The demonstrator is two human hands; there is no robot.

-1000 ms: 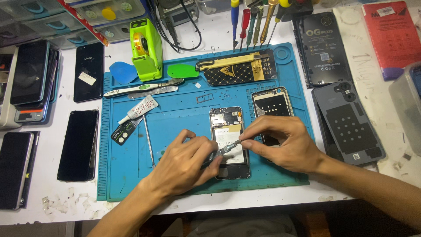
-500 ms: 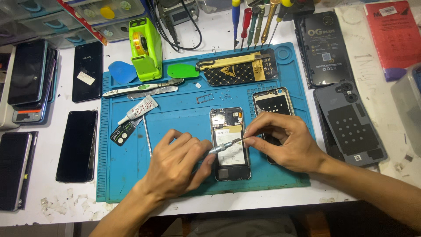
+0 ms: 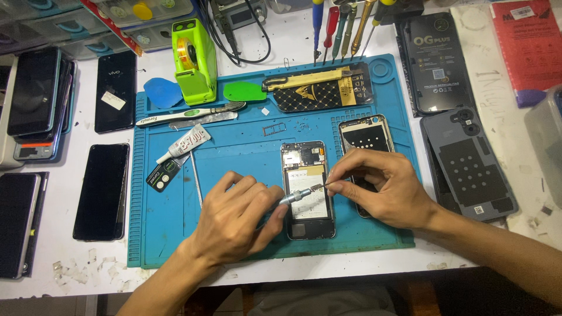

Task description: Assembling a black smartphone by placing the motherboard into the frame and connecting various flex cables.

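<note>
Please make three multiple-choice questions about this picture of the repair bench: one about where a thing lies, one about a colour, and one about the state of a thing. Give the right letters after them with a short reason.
1. Where does the opened phone lie?
A. on the blue mat
B. on the bare white table
C. inside a plastic box

2. What colour is the tape dispenser?
A. red
B. bright green
C. black

3. What is the state of the screwdriver?
A. it stands in the row of tools at the top
B. it lies alone on the mat
C. the left hand holds it, with its tip over the opened phone

Answers:
1. A, the phone lies near the middle of the mat, under both hands.
2. B, it stands bright green at the mat's upper left edge.
3. C, the left hand grips the handle, and the right hand pinches at its tip.
</note>
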